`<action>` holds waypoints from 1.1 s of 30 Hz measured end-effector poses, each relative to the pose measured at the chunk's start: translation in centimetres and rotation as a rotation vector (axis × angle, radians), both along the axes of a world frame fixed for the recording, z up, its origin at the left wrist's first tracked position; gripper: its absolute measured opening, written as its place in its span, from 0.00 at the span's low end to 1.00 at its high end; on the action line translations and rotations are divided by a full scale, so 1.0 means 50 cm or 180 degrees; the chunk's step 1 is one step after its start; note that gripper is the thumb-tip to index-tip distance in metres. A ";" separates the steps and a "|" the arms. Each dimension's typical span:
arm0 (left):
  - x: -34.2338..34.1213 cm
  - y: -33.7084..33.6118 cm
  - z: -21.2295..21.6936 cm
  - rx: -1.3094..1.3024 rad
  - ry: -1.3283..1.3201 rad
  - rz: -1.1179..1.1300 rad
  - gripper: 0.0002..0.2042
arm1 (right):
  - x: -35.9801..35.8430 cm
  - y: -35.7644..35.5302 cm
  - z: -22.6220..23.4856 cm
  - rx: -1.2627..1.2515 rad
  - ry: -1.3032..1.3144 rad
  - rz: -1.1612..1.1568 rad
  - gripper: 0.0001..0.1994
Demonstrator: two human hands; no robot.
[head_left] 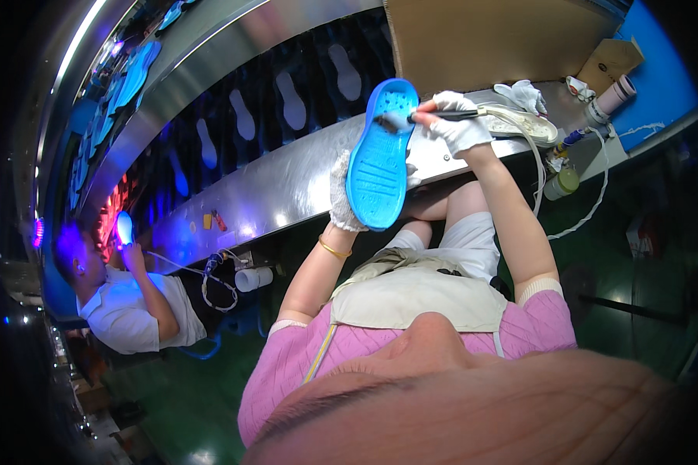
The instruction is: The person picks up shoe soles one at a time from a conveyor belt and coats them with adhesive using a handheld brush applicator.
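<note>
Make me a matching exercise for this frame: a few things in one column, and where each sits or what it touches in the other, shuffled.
Things:
1. blue shoe sole
2. brush
3. gold bangle
4. white tube

Places:
A. on the left wrist
B. lying at the bench's far right, on the blue surface
C. held upright in the gloved left hand
D. gripped in the gloved right hand, tip on the sole's heel end

Pairs: 1-C, 2-D, 3-A, 4-B

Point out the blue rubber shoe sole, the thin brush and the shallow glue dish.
blue rubber shoe sole (378, 167): head view, middle of the ribbed tread.
thin brush (450, 115): head view, dark handle beside the gloved right hand (459, 124).
shallow glue dish (529, 125): head view, near rim.
</note>
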State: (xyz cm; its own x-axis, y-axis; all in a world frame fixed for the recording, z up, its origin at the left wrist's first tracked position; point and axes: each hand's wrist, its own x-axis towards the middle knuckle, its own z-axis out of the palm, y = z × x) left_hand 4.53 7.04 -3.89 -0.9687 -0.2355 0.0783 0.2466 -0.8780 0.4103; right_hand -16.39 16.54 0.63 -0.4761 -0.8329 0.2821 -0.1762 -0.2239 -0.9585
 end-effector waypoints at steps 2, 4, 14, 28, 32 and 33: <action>0.007 0.014 0.004 0.0227 -0.0015 -0.0063 0.36 | -0.034 -0.015 -0.003 -0.0542 -0.0099 -0.0273 0.06; 0.010 0.014 0.001 0.0255 -0.0122 -0.0057 0.35 | -0.025 -0.021 -0.010 -0.1183 0.1514 -0.1143 0.07; 0.020 -0.030 -0.035 0.0110 -0.0530 0.0372 0.33 | 0.076 0.045 -0.022 -0.0298 -0.0430 0.0276 0.09; 0.024 -0.032 0.036 -0.0582 -0.0597 0.1063 0.30 | 0.079 0.053 0.068 -0.0754 0.2107 0.0456 0.11; 0.011 -0.050 0.061 -0.0450 -0.0502 0.1217 0.31 | 0.112 0.042 0.068 -0.0939 0.2237 0.0961 0.13; 0.020 -0.058 0.069 -0.0512 -0.0452 0.1129 0.34 | 0.123 0.052 0.068 -0.0626 0.2263 0.1086 0.13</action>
